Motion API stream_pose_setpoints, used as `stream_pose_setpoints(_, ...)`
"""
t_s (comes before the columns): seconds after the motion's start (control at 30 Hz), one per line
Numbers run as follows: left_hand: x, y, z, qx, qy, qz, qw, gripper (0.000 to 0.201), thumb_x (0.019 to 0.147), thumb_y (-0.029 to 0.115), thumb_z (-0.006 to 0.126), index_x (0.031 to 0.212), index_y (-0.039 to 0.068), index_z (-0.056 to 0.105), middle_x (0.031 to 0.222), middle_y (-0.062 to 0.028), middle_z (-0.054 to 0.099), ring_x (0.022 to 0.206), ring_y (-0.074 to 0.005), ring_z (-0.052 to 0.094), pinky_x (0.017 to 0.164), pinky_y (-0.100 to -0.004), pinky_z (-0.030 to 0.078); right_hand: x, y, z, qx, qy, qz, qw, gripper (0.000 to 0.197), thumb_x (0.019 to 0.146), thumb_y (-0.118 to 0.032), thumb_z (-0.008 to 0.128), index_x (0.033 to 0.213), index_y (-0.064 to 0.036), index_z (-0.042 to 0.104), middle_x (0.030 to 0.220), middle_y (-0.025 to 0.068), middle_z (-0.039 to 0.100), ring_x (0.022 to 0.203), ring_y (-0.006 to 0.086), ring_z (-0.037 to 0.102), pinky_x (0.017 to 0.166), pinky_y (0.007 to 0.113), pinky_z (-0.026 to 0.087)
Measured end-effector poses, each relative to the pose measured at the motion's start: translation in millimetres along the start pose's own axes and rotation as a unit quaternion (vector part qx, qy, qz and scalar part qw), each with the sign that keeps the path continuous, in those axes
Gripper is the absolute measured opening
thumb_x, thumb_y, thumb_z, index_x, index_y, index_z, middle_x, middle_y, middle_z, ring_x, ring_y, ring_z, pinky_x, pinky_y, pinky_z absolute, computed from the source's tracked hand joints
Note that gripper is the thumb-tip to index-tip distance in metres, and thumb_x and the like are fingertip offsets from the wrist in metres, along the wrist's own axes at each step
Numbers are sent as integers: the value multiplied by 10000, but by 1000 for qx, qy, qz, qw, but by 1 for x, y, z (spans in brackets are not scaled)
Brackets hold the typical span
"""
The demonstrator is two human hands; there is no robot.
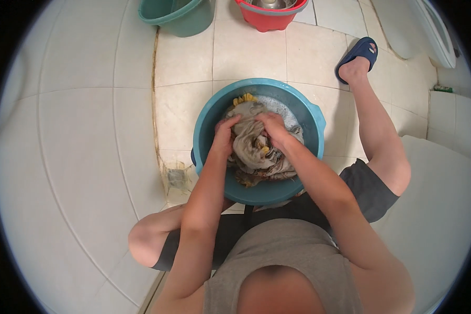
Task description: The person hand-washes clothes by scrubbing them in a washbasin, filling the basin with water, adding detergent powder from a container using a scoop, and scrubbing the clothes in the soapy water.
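A round blue plastic basin [201, 136] stands on the floor between my legs. In it lies a bunched, wet, grey-beige cloth [248, 149] with yellow edging and darker patterned parts. White suds [278, 107] float at the basin's far right. My left hand [225, 134] grips the cloth on its left side, the fingertips partly hidden in the folds. On the other side my right hand [272, 126] is closed on the same cloth, with its thumb toward the middle. Some fingers are tucked under the fabric. Whether it is one piece or several, I cannot tell.
A green tub [186, 23] and a red basin [269, 20] with a metal object inside stand beyond, on the beige tiled floor [246, 52]. A tiled wall [89, 131] rises at left. My slippered foot [358, 57] is at the far right. A floor drain [176, 178] lies left of the basin.
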State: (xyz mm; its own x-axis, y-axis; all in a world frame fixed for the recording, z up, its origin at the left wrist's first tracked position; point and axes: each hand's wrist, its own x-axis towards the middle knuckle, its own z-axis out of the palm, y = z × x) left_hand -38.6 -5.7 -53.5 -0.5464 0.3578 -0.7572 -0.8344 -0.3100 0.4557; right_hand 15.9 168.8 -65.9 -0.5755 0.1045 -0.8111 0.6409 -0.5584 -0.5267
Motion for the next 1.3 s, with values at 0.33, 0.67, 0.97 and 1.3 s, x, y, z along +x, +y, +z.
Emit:
stream_pose_setpoints(0.33, 10, -15, -8, 231, 210, 9, 950, 522, 894, 284, 745, 1293, -27, 619, 1232, -145, 655, 1061, -295, 617, 941, -419, 461, 30, -5, -12, 203, 118, 49, 971, 594, 873, -170, 821, 1339, -14, 486, 1178, 182, 649, 1081, 270, 634, 919, 399, 536)
stream_pose_setpoints(0.67, 14, -42, 5, 540, 309, 152, 768, 411, 887, 46, 647, 1291, -25, 627, 1241, -263, 669, 1161, -453, 635, 971, -472, 511, 33, 14, -45, -600, 96, -254, 753, 507, 872, -81, 637, 1368, -17, 555, 1293, 280, 634, 1174, 454, 626, 1009, 484, 515)
stream_pose_setpoints(0.97, 70, -6, -107, 32, 122, -51, 991, 525, 1023, 344, 555, 1459, 55, 523, 1404, -166, 580, 1275, -288, 547, 1062, -449, 455, -8, -1, 77, -291, -90, -163, 938, 367, 953, -341, 642, 1173, -59, 722, 1182, 183, 728, 1068, 348, 692, 950, 420, 528)
stream_pose_setpoints(1.3, 15, -37, 11, 89, 148, -35, 984, 502, 1039, 360, 542, 1409, 21, 549, 1353, -134, 603, 1187, -291, 596, 1018, -455, 485, 30, 2, 8, -537, 109, -255, 796, 490, 955, -536, 636, 1073, -64, 697, 919, 231, 738, 882, 445, 713, 825, 528, 558)
